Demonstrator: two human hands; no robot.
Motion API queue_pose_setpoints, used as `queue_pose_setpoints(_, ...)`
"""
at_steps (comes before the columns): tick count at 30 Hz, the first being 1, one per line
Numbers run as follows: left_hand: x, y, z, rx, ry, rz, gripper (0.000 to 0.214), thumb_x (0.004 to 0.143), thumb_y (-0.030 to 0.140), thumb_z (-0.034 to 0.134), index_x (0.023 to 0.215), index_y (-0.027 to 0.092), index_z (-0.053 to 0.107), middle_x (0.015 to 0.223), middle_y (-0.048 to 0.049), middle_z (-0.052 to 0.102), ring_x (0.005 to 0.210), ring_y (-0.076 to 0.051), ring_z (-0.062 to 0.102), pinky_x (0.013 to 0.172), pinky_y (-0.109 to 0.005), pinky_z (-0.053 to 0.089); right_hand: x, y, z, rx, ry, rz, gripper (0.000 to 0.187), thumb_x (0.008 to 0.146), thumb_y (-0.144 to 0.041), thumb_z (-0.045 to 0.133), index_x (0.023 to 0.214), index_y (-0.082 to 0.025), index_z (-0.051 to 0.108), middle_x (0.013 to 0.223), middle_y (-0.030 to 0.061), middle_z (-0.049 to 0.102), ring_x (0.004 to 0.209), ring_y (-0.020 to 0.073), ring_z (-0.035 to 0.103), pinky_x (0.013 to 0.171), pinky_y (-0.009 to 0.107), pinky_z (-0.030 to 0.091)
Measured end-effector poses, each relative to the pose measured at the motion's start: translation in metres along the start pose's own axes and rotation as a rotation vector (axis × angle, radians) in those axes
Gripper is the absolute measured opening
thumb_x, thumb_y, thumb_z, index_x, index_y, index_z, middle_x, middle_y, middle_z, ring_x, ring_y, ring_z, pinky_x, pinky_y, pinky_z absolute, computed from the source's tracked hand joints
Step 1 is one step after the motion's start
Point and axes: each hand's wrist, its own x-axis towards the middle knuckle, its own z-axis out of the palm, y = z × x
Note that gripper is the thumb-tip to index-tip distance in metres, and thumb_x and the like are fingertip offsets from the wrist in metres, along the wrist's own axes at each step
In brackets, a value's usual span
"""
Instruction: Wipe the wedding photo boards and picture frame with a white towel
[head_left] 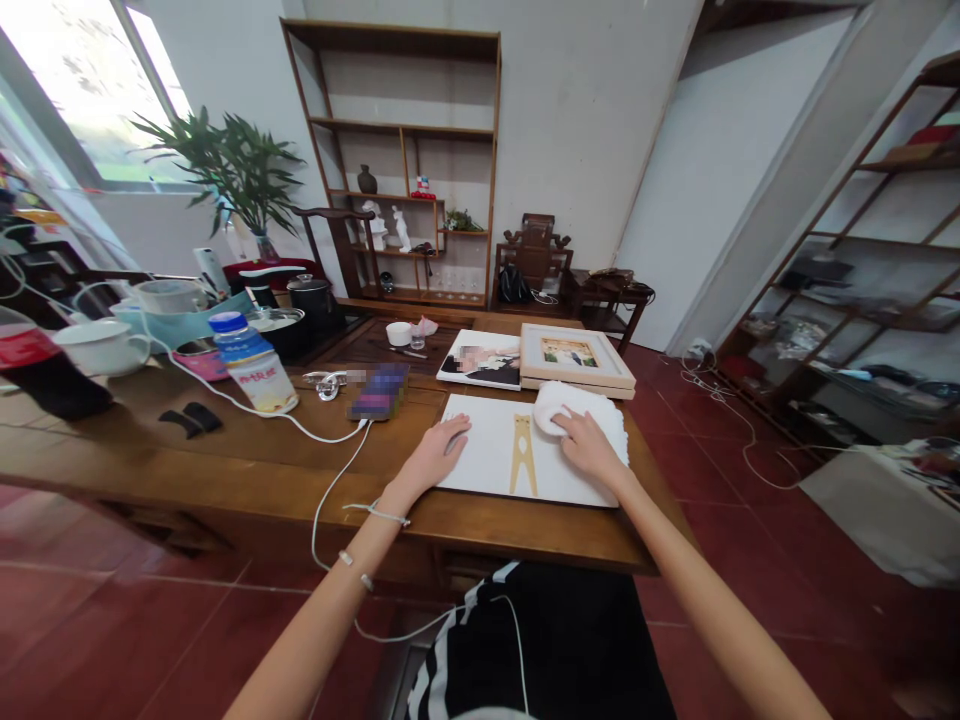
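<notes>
On the wooden table in front of me lies a white rectangular board (480, 460) with a flat, gold, two-legged shape (523, 455) in its middle. My left hand (441, 452) rests open at the board's left edge, fingers stretched over it. On the board's upper right, my right hand (589, 442) is on a folded white cloth (551, 402), its fingers bent and pressing into it. The underside of the right hand is hidden.
Behind the board are a photo print (480, 360) and a light wooden picture frame (577, 358). A phone (380, 392) on a white cable lies left. Farther left stand a blue-capped bottle (257, 365), a white pot (105, 346) and a cola bottle (52, 375).
</notes>
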Motion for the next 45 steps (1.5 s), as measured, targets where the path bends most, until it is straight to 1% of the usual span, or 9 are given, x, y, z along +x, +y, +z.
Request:
queue_pose_setpoints(4, 0.001, 0.003, 0.0, -0.009, 0.0, -0.015, 0.031, 0.085, 0.024, 0.043, 0.109, 0.013, 0.06, 0.12, -0.0125, 0.059, 0.118, -0.022, 0.051, 0.104, -0.04, 0.037, 0.003, -0.013, 0.001, 0.006, 0.003, -0.005, 0.053, 0.067, 0.0, 0.033, 0.113, -0.017, 0.053, 0.123, 0.0123, 0.053, 0.13, 0.0242, 0.03, 0.103, 0.048, 0.02)
queue_pose_setpoints(8, 0.001, 0.004, 0.0, -0.006, 0.0, -0.023, 0.031, 0.085, 0.024, 0.043, 0.108, 0.012, 0.061, 0.12, -0.0129, 0.059, 0.118, -0.022, 0.051, 0.104, -0.04, 0.037, -0.032, -0.042, 0.002, 0.049, 0.009, -0.024, 0.052, 0.064, 0.0, 0.034, 0.108, -0.017, 0.056, 0.122, 0.0124, 0.054, 0.13, 0.0229, 0.03, 0.104, 0.049, 0.018)
queue_pose_setpoints(15, -0.001, 0.0, 0.002, 0.02, 0.007, -0.003, 0.032, 0.085, 0.023, 0.042, 0.111, 0.014, 0.059, 0.122, -0.0108, 0.058, 0.118, -0.021, 0.05, 0.103, -0.039, 0.037, -0.081, -0.08, -0.003, 0.144, -0.042, -0.307, 0.048, 0.059, 0.001, 0.037, 0.095, -0.02, 0.058, 0.131, 0.0067, 0.049, 0.133, 0.0187, 0.023, 0.108, 0.047, 0.012)
queue_pose_setpoints(21, 0.0, 0.0, 0.001, 0.014, 0.002, 0.006, 0.032, 0.086, 0.024, 0.042, 0.111, 0.013, 0.059, 0.122, -0.0118, 0.058, 0.118, -0.022, 0.05, 0.103, -0.041, 0.038, -0.032, -0.056, 0.005, 0.084, -0.003, -0.214, 0.051, 0.063, -0.001, 0.038, 0.109, -0.018, 0.055, 0.131, 0.0121, 0.048, 0.131, 0.02, 0.028, 0.106, 0.046, 0.017)
queue_pose_setpoints(26, 0.001, 0.003, -0.001, -0.015, 0.001, -0.004, 0.031, 0.085, 0.025, 0.044, 0.109, 0.015, 0.061, 0.12, -0.0108, 0.06, 0.117, -0.022, 0.051, 0.103, -0.042, 0.038, 0.018, -0.036, 0.005, 0.056, 0.004, -0.12, 0.052, 0.067, -0.001, 0.035, 0.112, -0.019, 0.054, 0.125, 0.0087, 0.053, 0.127, 0.022, 0.034, 0.104, 0.045, 0.021)
queue_pose_setpoints(30, 0.001, 0.005, -0.002, -0.039, -0.005, -0.03, 0.032, 0.085, 0.026, 0.044, 0.108, 0.012, 0.061, 0.121, -0.0138, 0.059, 0.118, -0.023, 0.051, 0.104, -0.041, 0.037, 0.03, -0.038, 0.003, 0.036, 0.014, -0.084, 0.048, 0.069, 0.0, 0.033, 0.108, -0.016, 0.056, 0.118, 0.0116, 0.057, 0.124, 0.0248, 0.038, 0.101, 0.046, 0.024)
queue_pose_setpoints(34, 0.001, 0.003, 0.0, -0.041, -0.001, -0.031, 0.032, 0.085, 0.025, 0.043, 0.109, 0.013, 0.06, 0.121, -0.0128, 0.059, 0.118, -0.022, 0.05, 0.104, -0.041, 0.036, 0.005, -0.061, 0.006, 0.001, 0.009, -0.097, 0.048, 0.069, -0.001, 0.036, 0.11, -0.016, 0.055, 0.126, 0.0141, 0.05, 0.127, 0.0271, 0.032, 0.1, 0.049, 0.022)
queue_pose_setpoints(41, 0.0, 0.002, 0.001, -0.005, 0.0, -0.012, 0.032, 0.085, 0.023, 0.042, 0.11, 0.013, 0.06, 0.121, -0.0123, 0.059, 0.118, -0.022, 0.05, 0.102, -0.042, 0.038, -0.072, -0.108, 0.003, 0.003, -0.096, -0.309, 0.047, 0.066, -0.002, 0.042, 0.107, -0.02, 0.056, 0.139, 0.0077, 0.039, 0.133, 0.0262, 0.019, 0.105, 0.054, 0.012)
queue_pose_setpoints(45, 0.0, 0.002, 0.001, 0.005, 0.002, -0.004, 0.032, 0.086, 0.024, 0.042, 0.11, 0.014, 0.06, 0.121, -0.0117, 0.059, 0.118, -0.022, 0.05, 0.102, -0.041, 0.038, -0.07, -0.107, 0.001, 0.039, -0.106, -0.329, 0.048, 0.066, -0.003, 0.041, 0.107, -0.022, 0.055, 0.137, 0.0046, 0.042, 0.133, 0.0237, 0.02, 0.106, 0.052, 0.013)
